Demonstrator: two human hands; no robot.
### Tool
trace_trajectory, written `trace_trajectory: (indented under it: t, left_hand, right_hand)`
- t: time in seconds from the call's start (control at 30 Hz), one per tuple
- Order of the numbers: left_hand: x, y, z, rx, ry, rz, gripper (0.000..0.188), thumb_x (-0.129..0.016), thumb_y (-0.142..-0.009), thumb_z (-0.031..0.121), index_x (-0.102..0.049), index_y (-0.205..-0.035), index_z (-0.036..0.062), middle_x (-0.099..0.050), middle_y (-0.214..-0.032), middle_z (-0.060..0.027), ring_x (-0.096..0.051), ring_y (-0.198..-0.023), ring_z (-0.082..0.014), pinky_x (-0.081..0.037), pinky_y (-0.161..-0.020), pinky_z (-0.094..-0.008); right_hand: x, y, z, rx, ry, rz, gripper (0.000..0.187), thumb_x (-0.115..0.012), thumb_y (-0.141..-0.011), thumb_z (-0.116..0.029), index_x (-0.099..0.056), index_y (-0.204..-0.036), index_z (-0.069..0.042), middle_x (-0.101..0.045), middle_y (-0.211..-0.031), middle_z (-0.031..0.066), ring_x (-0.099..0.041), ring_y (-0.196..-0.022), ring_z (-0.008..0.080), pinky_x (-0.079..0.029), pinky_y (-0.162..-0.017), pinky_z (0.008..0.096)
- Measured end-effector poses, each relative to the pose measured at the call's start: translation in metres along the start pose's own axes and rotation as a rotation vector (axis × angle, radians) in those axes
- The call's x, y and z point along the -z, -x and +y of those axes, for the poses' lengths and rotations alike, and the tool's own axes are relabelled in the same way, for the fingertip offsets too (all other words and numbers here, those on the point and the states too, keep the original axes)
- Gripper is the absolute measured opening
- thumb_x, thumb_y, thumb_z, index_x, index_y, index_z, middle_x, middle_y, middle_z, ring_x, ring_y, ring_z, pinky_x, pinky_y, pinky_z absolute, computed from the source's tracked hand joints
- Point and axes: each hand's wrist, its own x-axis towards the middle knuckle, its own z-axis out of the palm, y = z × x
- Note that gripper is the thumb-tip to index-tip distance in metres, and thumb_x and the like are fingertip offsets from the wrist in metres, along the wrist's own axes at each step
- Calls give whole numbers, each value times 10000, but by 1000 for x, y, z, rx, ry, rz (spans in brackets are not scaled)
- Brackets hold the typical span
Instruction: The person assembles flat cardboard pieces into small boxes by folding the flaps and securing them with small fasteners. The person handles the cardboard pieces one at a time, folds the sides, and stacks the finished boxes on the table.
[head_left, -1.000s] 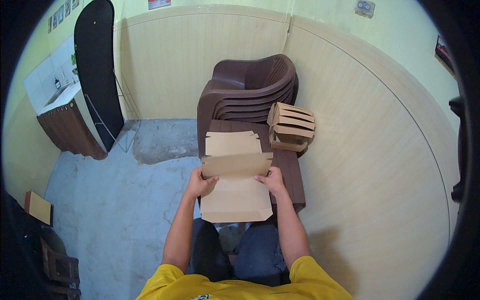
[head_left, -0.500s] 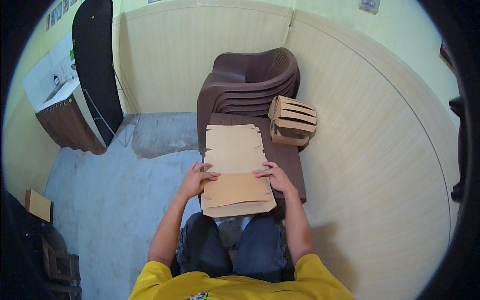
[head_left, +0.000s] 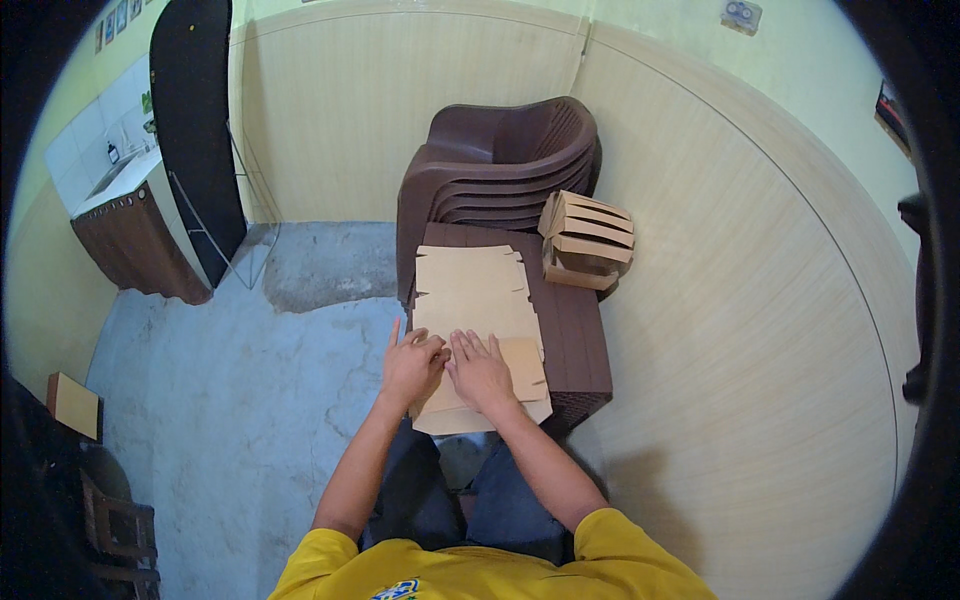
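A flat tan cardboard box blank [head_left: 475, 285] with slots along its sides lies on a brown plastic table [head_left: 575, 340] in front of me. Its near panel [head_left: 522, 360] is folded over at a crease, and a near flap shows beneath. My right hand [head_left: 480, 378] is open, fingers stretched flat on the cardboard close to the crease. Beside it, my left hand [head_left: 412, 368] rests at the left part of the crease, with some fingers bent and one sticking out past the cardboard's left edge. The two hands nearly touch and cover the crease's left half.
Several folded cardboard pieces [head_left: 588, 238] are stacked at the table's far right. Brown plastic chairs [head_left: 500, 160] stand stacked behind the table. A wood-patterned wall [head_left: 740, 300] runs along the right. An ironing board [head_left: 195, 130] leans at the far left beside a sink counter [head_left: 130, 190].
My right hand has moved left from the cardboard's right edge to beside my left hand. My left hand has shifted slightly inward over the crease, and the folded panel lies flatter.
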Motion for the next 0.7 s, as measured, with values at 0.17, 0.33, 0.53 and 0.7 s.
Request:
trace_trajectory:
  t: [0.17,0.33,0.53,0.7]
  left_hand:
    - [-14,4,-10,66,79,2,241,-761,-963,351,-775,-1155,207,-811,-1129,10,-644,-1354,-251,-200,-1307,-643]
    - [-11,10,-13,75,133,31,242,-750,-978,364,-775,-1170,218,-819,-1110,44,-627,-1373,-243,-154,-1299,-690]
    - [-11,12,-12,70,177,72,253,-744,-984,362,-779,-1182,210,-826,-1052,69,-619,-1382,-234,-109,-1300,-706]
    - [-7,11,-11,85,160,58,268,-738,-987,382,-786,-1185,208,-822,-1122,37,-624,-1380,-238,-98,-1301,-703]
  right_hand:
    - [-12,8,3,-14,33,-9,692,-347,-1147,-518,-336,-1700,-101,-298,-1785,54,-238,-1656,205,-151,-1326,619]
    - [5,14,15,-90,12,-111,714,-250,-1149,-576,-320,-1711,-141,-255,-1804,5,-206,-1663,170,-72,-1323,664]
    - [17,30,65,-256,19,-195,638,-208,-1161,-547,-348,-1709,-252,-280,-1792,-66,-157,-1678,247,-17,-1302,724]
    - [29,41,98,-385,-63,-178,609,-176,-1170,-523,-462,-1656,-292,-325,-1774,-58,-133,-1681,288,-10,-1291,744]
